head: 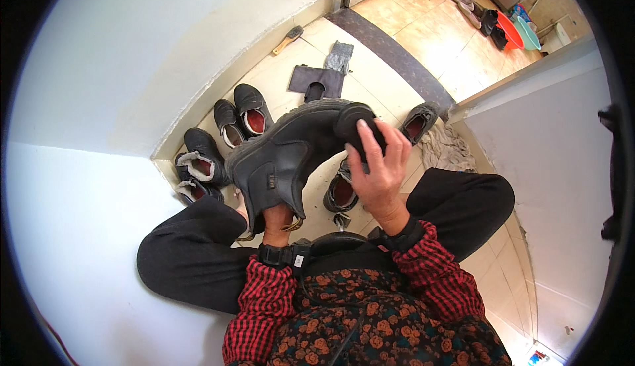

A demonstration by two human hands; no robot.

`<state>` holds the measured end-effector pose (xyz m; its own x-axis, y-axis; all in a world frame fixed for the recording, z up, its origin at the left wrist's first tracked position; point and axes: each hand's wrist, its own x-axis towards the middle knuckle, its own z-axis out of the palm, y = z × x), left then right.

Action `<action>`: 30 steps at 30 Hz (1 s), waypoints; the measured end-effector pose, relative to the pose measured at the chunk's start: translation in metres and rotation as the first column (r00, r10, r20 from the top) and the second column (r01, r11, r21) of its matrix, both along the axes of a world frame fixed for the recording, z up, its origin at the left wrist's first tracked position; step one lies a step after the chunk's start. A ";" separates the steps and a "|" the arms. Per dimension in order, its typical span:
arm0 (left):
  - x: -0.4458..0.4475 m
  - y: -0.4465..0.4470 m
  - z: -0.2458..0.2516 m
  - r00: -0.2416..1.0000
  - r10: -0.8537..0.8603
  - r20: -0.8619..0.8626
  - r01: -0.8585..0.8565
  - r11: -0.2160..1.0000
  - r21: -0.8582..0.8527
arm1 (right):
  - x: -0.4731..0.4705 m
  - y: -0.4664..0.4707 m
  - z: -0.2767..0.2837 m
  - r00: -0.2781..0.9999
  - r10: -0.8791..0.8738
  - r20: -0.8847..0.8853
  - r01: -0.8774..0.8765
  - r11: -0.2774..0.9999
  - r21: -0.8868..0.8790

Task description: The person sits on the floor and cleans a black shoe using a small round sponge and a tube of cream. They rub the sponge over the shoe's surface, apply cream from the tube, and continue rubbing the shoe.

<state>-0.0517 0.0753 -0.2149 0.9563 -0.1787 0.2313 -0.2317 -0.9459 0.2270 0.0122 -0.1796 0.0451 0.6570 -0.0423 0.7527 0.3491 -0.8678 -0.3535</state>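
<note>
A black leather ankle boot (292, 157) is held up in front of me. My left hand (278, 221) reaches into the boot's opening, so its fingers are hidden inside; the wrist shows. My right hand (378, 167) grips a round black pad or applicator (358, 120) against the boot's toe. Below the toe, a dark shoe with a red insole (343, 191) stands on the tiles. Another dark shoe (419, 122) lies to the right, beside a crumpled pale cloth (445, 147).
Several black shoes (203, 152) line the left wall. A wooden-handled brush (287, 41), a dark flat pouch (315, 79) and a grey packet (339, 57) lie ahead. Beyond the dark threshold (397, 51) are basins (511, 31) and more shoes. A wall stands at right.
</note>
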 end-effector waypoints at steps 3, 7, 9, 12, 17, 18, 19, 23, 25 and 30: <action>0.014 -0.014 0.046 0.988 -0.011 -0.151 -0.088 0.775 -0.626 | -0.004 0.022 -0.009 0.997 0.070 -0.027 -0.070 0.997 -0.021; 0.028 -0.024 0.107 0.947 -0.225 -0.229 -0.226 0.038 -0.973 | -0.021 0.047 0.004 0.902 0.369 -0.223 -0.306 0.913 0.271; 0.034 -0.024 0.126 0.933 -0.348 -0.093 -0.228 -0.368 -0.901 | -0.025 0.049 0.014 0.753 0.615 -0.233 -0.425 0.725 0.541; 0.038 -0.028 0.137 0.906 -0.403 0.132 -0.194 -0.670 -0.716 | -0.014 0.045 0.021 0.777 0.591 -0.216 -0.456 0.766 0.454; 0.043 -0.032 0.129 0.889 -0.402 0.218 -0.208 -0.781 -0.589 | -0.001 0.040 0.012 0.960 0.254 -0.117 -0.243 0.965 0.099; 0.044 -0.030 0.129 0.860 -0.407 0.308 -0.211 -0.833 -0.511 | -0.005 0.042 0.010 0.922 0.359 -0.145 -0.328 0.924 0.198; 0.045 -0.031 0.128 0.856 -0.405 0.321 -0.172 -0.808 -0.563 | -0.010 0.045 0.009 0.873 0.457 -0.169 -0.395 0.867 0.303; 0.048 -0.028 0.133 0.939 -0.324 0.117 -0.072 -0.517 -0.853 | -0.015 0.048 0.010 0.758 0.621 -0.202 -0.490 0.745 0.453; 0.051 -0.027 0.139 0.983 -0.153 -0.106 -0.086 0.132 -0.987 | 0.003 0.041 0.009 0.892 0.416 -0.174 -0.391 0.906 0.161; 0.059 -0.018 0.149 0.972 0.061 -0.226 -0.158 0.883 -0.443 | 0.022 0.022 0.003 0.997 0.079 -0.003 -0.079 0.997 -0.009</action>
<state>0.0070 0.0576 -0.0659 0.9980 0.0082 0.0633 -0.0363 -0.7432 0.6681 0.0346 -0.1578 0.0483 0.6603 0.0167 0.7508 0.4161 -0.8405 -0.3472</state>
